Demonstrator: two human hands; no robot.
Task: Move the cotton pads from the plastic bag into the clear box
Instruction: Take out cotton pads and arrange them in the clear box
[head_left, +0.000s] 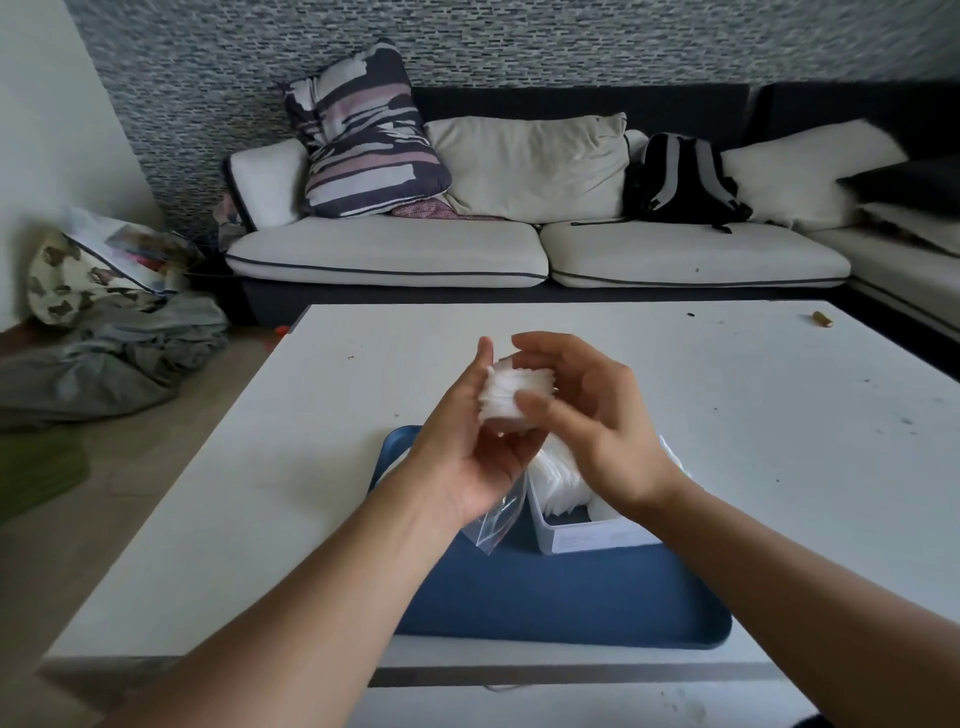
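While hands (470, 447) block: box (597, 535) (half-hidden).

You have 2 hands up: left hand (462, 441), right hand (587, 415), with 1 stack of cotton pads (506, 392) between them; its pads are too many to count. Below sit 1 plastic bag (496, 519), 1 clear box (587, 535), 1 blue tray (561, 597), on 1 white table (727, 415)
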